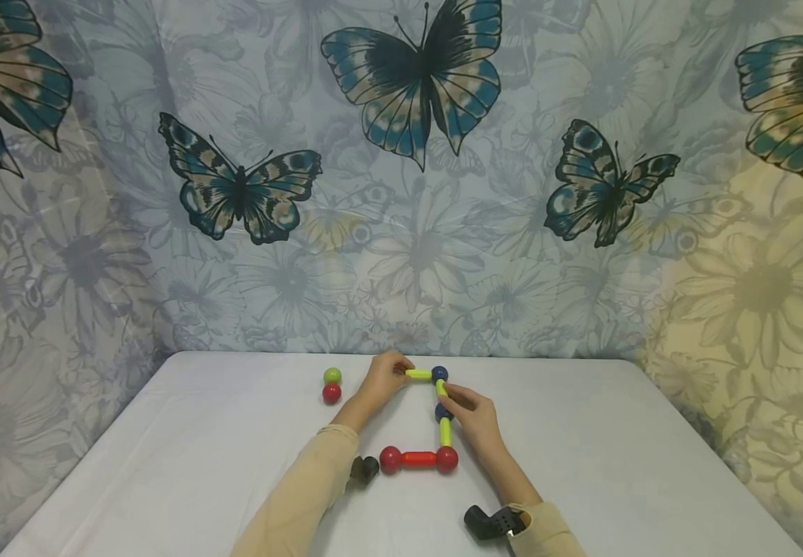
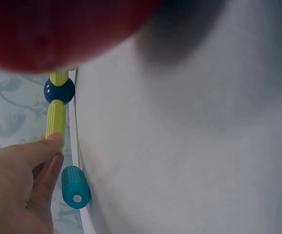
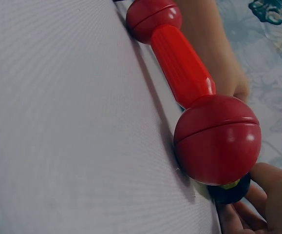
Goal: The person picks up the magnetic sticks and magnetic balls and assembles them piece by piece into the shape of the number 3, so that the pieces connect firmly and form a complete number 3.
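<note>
On the white table (image 1: 199, 464), a chain of plastic rods and balls is partly built: a red rod (image 1: 418, 459) joins two red balls (image 1: 391, 459), a yellow-green rod (image 1: 445, 431) rises from the right one to a dark blue ball (image 1: 442, 412), and another short yellow-green rod (image 1: 441, 387) reaches a second dark blue ball (image 1: 439, 374) at the far corner. The left hand (image 1: 384, 379) pinches the end of a yellow-green top rod (image 1: 418, 374) touching that corner ball, while the right hand (image 1: 474, 422) grips the upright side. Judging by the shape, three sides stand roughly formed and the left side is open, with a spare green ball (image 1: 333, 376) and red ball (image 1: 332, 393) lying well apart to the left.
</note>
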{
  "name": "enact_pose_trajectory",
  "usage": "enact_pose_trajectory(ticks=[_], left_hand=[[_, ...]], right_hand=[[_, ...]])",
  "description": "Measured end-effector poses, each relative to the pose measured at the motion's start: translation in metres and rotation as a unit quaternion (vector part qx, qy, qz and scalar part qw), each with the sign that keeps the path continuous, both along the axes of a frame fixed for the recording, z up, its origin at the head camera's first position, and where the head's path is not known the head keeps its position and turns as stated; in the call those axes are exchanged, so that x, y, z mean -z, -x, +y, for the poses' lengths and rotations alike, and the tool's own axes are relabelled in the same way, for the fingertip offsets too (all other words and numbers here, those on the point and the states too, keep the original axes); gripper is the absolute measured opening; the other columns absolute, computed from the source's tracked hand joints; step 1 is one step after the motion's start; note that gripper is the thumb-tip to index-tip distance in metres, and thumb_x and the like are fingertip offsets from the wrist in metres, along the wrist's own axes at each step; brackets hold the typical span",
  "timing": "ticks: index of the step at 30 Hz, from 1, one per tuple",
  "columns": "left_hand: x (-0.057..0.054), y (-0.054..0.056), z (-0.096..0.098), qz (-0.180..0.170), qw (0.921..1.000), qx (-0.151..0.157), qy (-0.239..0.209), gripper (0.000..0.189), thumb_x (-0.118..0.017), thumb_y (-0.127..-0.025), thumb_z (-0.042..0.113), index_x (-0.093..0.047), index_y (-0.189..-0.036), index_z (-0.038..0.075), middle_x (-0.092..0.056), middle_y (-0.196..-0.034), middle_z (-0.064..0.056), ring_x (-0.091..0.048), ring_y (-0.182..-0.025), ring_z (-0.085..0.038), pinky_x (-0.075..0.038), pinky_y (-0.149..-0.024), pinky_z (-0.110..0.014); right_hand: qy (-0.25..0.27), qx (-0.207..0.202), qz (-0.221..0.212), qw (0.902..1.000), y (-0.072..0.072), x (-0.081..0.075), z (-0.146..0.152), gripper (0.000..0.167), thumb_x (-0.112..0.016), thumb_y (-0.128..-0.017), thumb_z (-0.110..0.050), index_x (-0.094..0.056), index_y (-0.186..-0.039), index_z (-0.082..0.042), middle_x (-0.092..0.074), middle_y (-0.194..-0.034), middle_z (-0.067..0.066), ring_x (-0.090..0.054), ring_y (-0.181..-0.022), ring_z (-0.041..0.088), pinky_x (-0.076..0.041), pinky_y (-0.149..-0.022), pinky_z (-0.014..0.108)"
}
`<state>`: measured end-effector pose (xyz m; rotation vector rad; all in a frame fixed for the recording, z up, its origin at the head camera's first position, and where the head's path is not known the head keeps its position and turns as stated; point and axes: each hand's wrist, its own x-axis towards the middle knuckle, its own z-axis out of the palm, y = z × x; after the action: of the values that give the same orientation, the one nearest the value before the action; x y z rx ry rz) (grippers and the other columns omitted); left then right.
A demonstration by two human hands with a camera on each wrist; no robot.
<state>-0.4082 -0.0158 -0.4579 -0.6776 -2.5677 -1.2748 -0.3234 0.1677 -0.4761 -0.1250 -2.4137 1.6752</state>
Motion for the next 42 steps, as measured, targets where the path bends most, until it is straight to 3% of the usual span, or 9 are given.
enact_pose_trajectory(ticks=[31, 36, 42], left_hand=[[0.004, 0.001, -0.001, 0.015, 0.9990, 0.014, -0.039, 0.021, -0.070, -0.078, -0.012, -0.070, -0.097, -0.004, -0.067, -0.098, -0.017, -0.068, -0.092, -0.028, -0.057, -0.084, -0.026], [0.008, 0.001, -0.003, 0.035, 0.9971, 0.030, -0.060, 0.020, -0.069, -0.077, -0.013, -0.069, -0.096, -0.006, -0.068, -0.095, -0.018, -0.068, -0.090, -0.030, -0.058, -0.083, -0.029], [0.013, 0.006, -0.009, 0.076, 0.9926, 0.056, -0.077, 0.019, -0.072, -0.078, -0.007, -0.071, -0.096, -0.001, -0.069, -0.091, -0.011, -0.069, -0.084, -0.019, -0.058, -0.077, -0.024]], right_hand=[[-0.001, -0.007, 0.001, 1.0000, 0.001, -0.002, 0.000, 0.035, -0.070, -0.090, -0.022, -0.068, -0.123, -0.010, -0.066, -0.128, 0.011, -0.061, -0.120, 0.028, -0.051, -0.100, 0.042], [0.004, -0.008, 0.005, 1.0000, 0.002, 0.000, 0.000, 0.034, -0.070, -0.090, -0.022, -0.068, -0.122, -0.010, -0.067, -0.127, 0.011, -0.062, -0.119, 0.028, -0.051, -0.100, 0.041], [0.006, -0.008, 0.005, 0.9999, 0.002, 0.000, 0.000, 0.035, -0.071, -0.090, -0.023, -0.068, -0.122, -0.011, -0.067, -0.127, 0.010, -0.062, -0.120, 0.027, -0.051, -0.100, 0.041]])
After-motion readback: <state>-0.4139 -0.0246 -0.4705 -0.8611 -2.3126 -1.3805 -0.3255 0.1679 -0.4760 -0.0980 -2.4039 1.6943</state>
